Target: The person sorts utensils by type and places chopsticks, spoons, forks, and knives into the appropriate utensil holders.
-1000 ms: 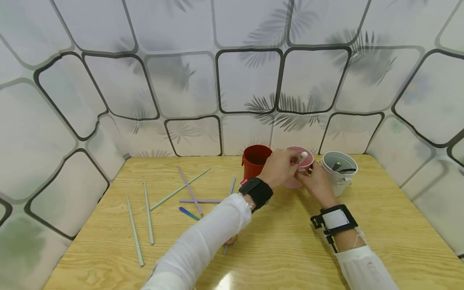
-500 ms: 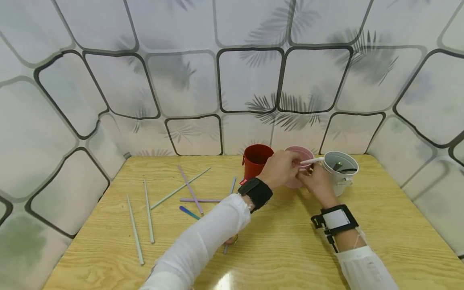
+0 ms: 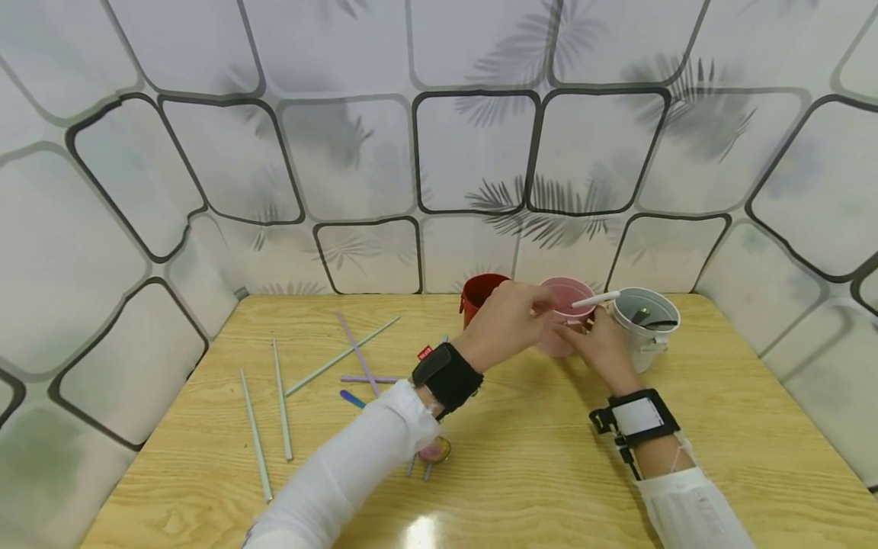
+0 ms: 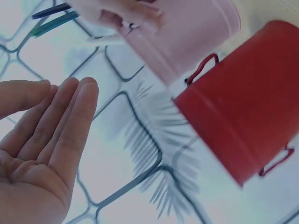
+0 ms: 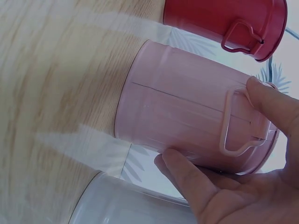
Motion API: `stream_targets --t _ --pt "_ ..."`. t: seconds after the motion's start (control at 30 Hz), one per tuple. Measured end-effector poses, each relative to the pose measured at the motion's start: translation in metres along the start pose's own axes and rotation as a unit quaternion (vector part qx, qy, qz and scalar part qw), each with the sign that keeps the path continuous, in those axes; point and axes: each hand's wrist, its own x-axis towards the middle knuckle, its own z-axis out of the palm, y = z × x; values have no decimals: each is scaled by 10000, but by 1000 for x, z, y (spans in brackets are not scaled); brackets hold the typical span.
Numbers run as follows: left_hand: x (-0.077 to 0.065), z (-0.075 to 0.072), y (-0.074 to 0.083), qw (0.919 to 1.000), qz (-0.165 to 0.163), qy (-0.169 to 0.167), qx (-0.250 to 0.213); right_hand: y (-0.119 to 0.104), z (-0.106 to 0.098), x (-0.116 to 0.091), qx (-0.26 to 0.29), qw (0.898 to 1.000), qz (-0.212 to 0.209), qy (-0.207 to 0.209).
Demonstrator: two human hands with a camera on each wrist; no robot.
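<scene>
A pink metal bucket stands upright near the table's back edge, and my right hand grips its side near the rim. In the right wrist view the thumb lies at the rim beside the wire handle, with fingers on the opposite side. A slim white stick leans in the bucket, its upper end jutting out to the right. My left hand is just left of the bucket. Its fingers are nearly straight and hold nothing in the left wrist view.
A red bucket stands behind my left hand; a white bucket with dark and green items inside stands right. Pale green sticks, purple sticks, a blue-teal piece and a round pinkish thing lie left.
The white stick has tipped from end-on to leaning rightward in the pink bucket. My left hand has let go of it and drawn back leftward. The right hand has stayed on the bucket.
</scene>
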Motion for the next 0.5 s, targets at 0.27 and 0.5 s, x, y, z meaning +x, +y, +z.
stream_targets --t 0.27,0.5 --pt "-28 -26 3 9986 442 195 192 2 1 0 -150 9997 194 -30" --pt "-56 -55 2 9988 302 316 243 2 2 3 -15 9998 197 -58"
